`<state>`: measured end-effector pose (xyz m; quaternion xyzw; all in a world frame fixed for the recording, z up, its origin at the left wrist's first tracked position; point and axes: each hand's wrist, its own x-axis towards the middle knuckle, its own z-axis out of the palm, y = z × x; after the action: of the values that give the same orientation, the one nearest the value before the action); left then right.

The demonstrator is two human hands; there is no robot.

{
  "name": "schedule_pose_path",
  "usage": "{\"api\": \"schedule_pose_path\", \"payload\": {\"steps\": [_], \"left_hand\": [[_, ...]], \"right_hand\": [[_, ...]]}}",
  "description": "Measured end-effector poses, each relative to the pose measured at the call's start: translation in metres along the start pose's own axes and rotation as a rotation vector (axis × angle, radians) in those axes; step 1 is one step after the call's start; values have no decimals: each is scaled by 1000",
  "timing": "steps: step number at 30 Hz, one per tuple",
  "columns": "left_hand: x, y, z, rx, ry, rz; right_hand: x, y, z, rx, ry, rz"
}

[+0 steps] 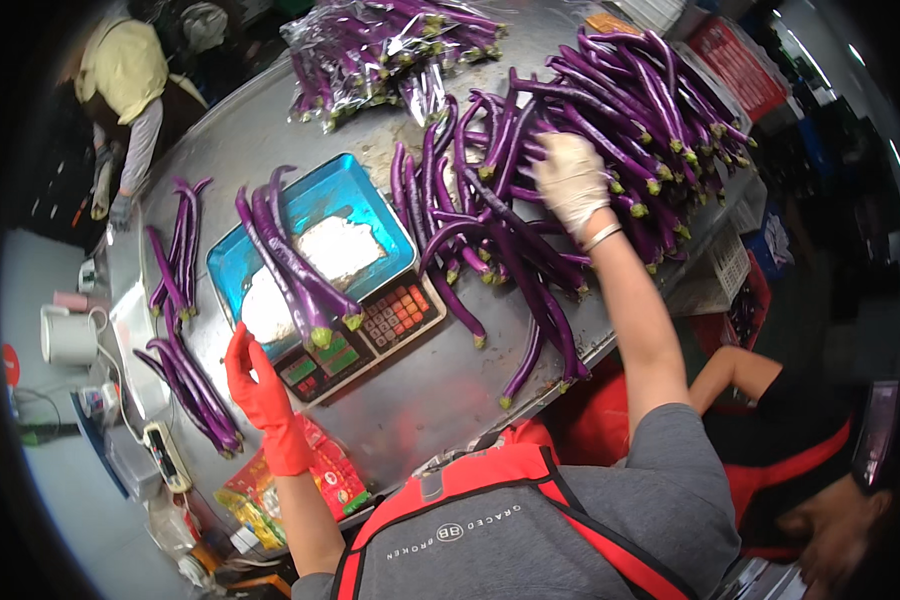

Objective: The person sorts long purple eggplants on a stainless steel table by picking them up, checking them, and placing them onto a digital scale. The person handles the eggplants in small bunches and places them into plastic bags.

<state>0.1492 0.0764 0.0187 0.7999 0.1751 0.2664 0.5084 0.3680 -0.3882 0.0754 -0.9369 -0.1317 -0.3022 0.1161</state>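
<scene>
Several long purple eggplants (292,262) lie across the blue tray (330,184) of a digital scale. My left hand (259,382), in a red rubber glove, is beside the scale's near left corner, fingers raised and apart, holding nothing. My right hand (570,180), in a pale glove, reaches onto the big pile of eggplants (630,112); its fingertips are among them, and whether they grip one is hidden. Looser eggplants (495,225) are spread between the pile and the scale. Small groups of eggplants (195,390) lie left of the scale.
Plastic-wrapped eggplants (390,60) lie at the table's far side. A red and yellow printed bag (322,465) is near my left forearm. A power strip (166,457) and cables run along the left edge. One person (124,82) stands across the table; another person's arm (735,375) is at right.
</scene>
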Motion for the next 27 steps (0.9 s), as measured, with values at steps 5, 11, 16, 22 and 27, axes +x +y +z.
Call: {"api": "schedule_pose_path", "payload": {"steps": [5,11,16,22,27], "left_hand": [[-83,28,1,-14,-1,-116],[-165,-4,28,138,-172,98],[-197,-32,45,262,-251,183],[-203,-56,56,336,-229,270],[-204,-56,56,326,-187,301]], "right_hand": [[-33,118,-13,-311,-344,282],[-34,156,1,-362,-517,227],[-22,138,-15,-90,-580,223],[-28,179,-35,426,-615,388],[-24,130,-117,699,-601,506]]}}
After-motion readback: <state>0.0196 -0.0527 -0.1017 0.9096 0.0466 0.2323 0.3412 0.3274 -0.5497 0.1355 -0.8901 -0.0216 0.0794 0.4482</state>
